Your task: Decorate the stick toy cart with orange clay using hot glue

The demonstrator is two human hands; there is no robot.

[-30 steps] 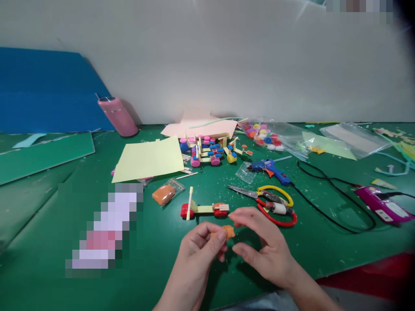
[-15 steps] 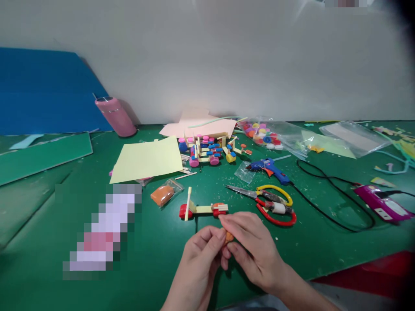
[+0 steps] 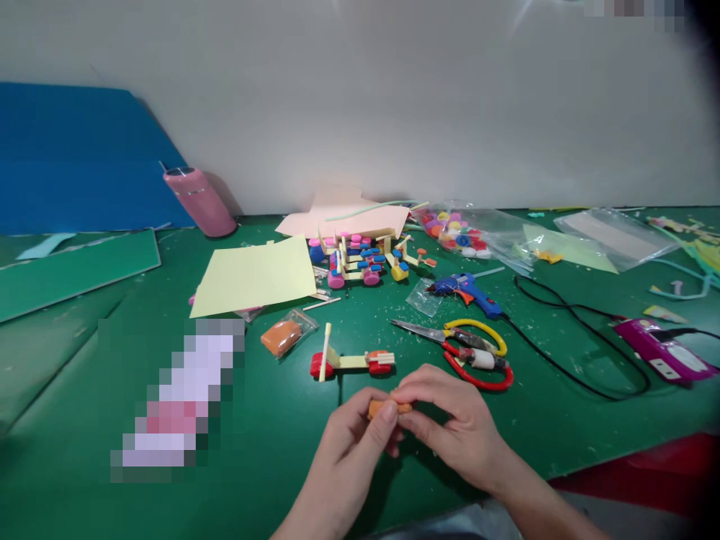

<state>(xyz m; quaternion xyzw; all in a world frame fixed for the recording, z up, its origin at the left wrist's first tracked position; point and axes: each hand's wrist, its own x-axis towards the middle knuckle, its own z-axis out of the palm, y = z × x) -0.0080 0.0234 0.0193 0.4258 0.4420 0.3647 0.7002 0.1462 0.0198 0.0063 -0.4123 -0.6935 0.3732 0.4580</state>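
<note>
At lower centre of the frame, my left hand (image 3: 354,442) and right hand (image 3: 461,427) pinch an orange lump (image 3: 404,409) with nearly closed fingers; it lies long side left to right; the red-wheeled model (image 3: 352,362) sits just above, roughly parallel.

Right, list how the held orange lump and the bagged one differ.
The held lump is bare; the bagged lump is in clear plastic. The left hand and right hand pinch the held lump; the bagged lump lies on the table. The held lump's visible part looks smaller than the bagged lump. Both are orange.
</note>
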